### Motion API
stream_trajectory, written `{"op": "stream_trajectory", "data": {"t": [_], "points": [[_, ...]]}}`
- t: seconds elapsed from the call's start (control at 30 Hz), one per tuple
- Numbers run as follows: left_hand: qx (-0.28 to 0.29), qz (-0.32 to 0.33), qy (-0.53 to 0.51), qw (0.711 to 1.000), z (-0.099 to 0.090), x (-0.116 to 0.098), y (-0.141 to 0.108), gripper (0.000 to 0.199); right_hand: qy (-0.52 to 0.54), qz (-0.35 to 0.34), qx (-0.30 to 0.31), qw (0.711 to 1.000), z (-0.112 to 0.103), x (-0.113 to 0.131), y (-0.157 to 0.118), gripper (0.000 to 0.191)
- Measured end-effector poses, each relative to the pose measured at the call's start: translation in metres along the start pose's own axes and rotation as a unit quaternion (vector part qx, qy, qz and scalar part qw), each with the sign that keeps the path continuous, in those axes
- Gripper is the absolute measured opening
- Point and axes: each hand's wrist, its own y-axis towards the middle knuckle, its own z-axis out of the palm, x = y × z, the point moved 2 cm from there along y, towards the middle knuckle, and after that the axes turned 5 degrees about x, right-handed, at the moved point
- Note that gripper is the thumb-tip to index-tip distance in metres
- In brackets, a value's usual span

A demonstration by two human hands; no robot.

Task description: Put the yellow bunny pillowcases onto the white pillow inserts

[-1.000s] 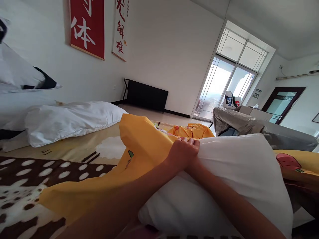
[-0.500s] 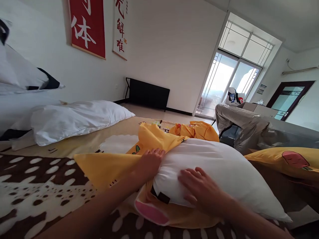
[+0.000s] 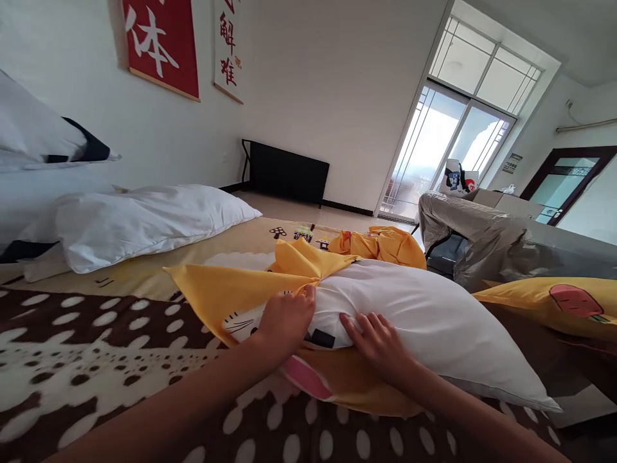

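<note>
A plump white pillow (image 3: 434,315) lies partly inside a yellow pillowcase (image 3: 207,283) printed with whiskers and a pink patch. My left hand (image 3: 289,318) is closed on the pillowcase near its opening, at the left end of the pillow. To its right, my right hand (image 3: 378,337) presses bent fingers into the white pillow, thumb a little apart from them. A small black patch (image 3: 322,337) shows on the pillow between my hands. Some yellow fabric lies under the pillow, and the pillow's left end is hidden inside the case.
Beneath is a brown-and-white spotted blanket (image 3: 308,431). Another white pillow (image 3: 154,222) lies at the left, and bunched yellow fabric (image 3: 385,247) is behind. At right are a yellow pillow (image 3: 544,299) and plastic-covered furniture (image 3: 501,241). A black folded panel (image 3: 289,173) leans against the wall.
My left hand has closed on the pillowcase and its free corner has risen to the right. My right hand has shifted slightly up and left, its fingers now pressing into the pillow.
</note>
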Motion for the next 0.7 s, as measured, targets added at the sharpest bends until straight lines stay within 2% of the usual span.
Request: {"op": "stream_trajectory", "data": {"t": [0.13, 0.23, 0.33, 0.43, 0.53, 0.6, 0.7], "points": [[-0.032, 0.002, -0.012, 0.999, -0.027, 0.0, 0.012, 0.052, 0.047, 0.064, 0.076, 0.994, -0.007, -0.014, 0.029, 0.043], [-0.069, 0.015, -0.031, 0.997, -0.049, -0.009, 0.026, 0.054, 0.098, 0.098, 0.124, 0.983, -0.015, -0.025, 0.052, 0.049], [-0.1, 0.025, -0.06, 0.993, -0.067, -0.019, 0.043, 0.054, 0.158, 0.137, 0.138, 0.968, -0.015, -0.032, 0.078, 0.034], [-0.129, 0.001, -0.113, 0.985, -0.074, -0.018, 0.063, 0.052, 0.225, 0.172, 0.129, 0.95, -0.004, -0.036, 0.099, 0.023], [-0.135, -0.041, -0.156, 0.978, -0.063, -0.001, 0.079, 0.05, 0.278, 0.159, 0.098, 0.942, 0.011, -0.035, 0.108, 0.023], [-0.116, -0.063, -0.165, 0.977, -0.043, 0.012, 0.081, 0.047, 0.285, 0.143, 0.095, 0.943, 0.019, -0.029, 0.106, 0.031], [-0.064, -0.077, -0.156, 0.983, -0.004, 0.024, 0.067, 0.046, 0.236, 0.103, 0.1, 0.961, 0.024, -0.01, 0.094, 0.053]]}}
